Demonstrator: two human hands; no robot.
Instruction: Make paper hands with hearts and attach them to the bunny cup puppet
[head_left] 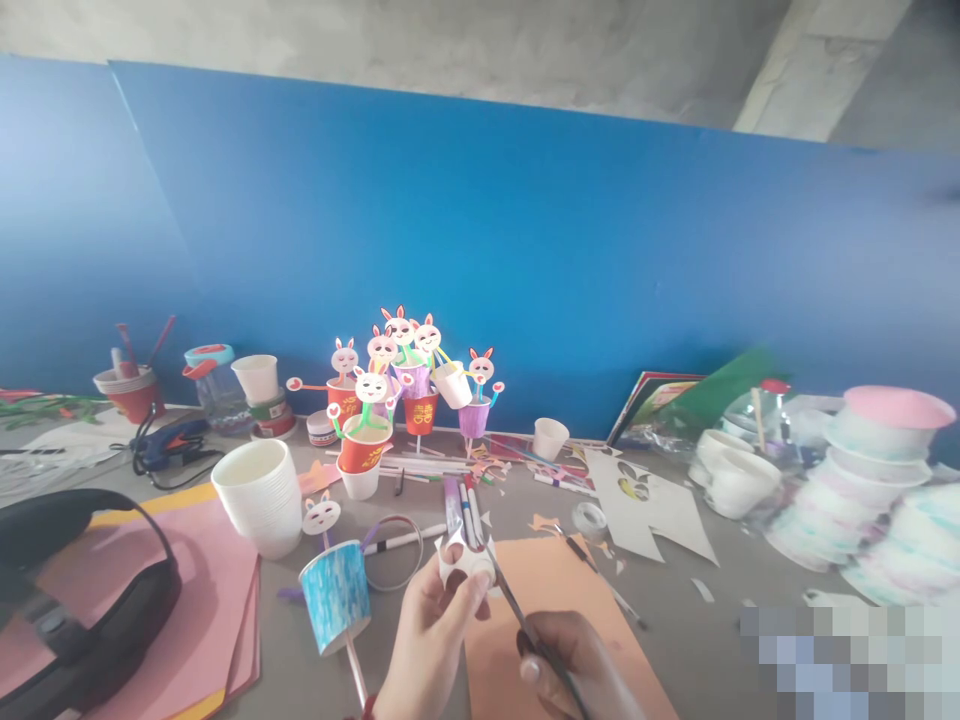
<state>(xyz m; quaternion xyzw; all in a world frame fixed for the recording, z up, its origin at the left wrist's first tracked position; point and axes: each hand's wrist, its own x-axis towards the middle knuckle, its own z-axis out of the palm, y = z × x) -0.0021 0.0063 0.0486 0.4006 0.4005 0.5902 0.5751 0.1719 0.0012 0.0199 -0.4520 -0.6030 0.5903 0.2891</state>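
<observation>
Left hand [433,630] pinched a curved piece of white paper [465,562] in its grip, above the orange sheet's [536,560] far-left corner. Right hand's [566,655] grip wrapped a slim dark tool [517,598], tip beside the paper. Tapered, streaky blue cup [335,595] tilted nearby.

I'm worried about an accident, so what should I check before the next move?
1. White paper piece held: ok, in the left hand.
2. Scissors held: ok, in the right hand.
3. Left fingers clear of the blades: cannot tell; they are close together.
4. Space just beyond the paper free: not ok, markers lie there.
5. Blue cup upright: not ok, tilted.
</observation>
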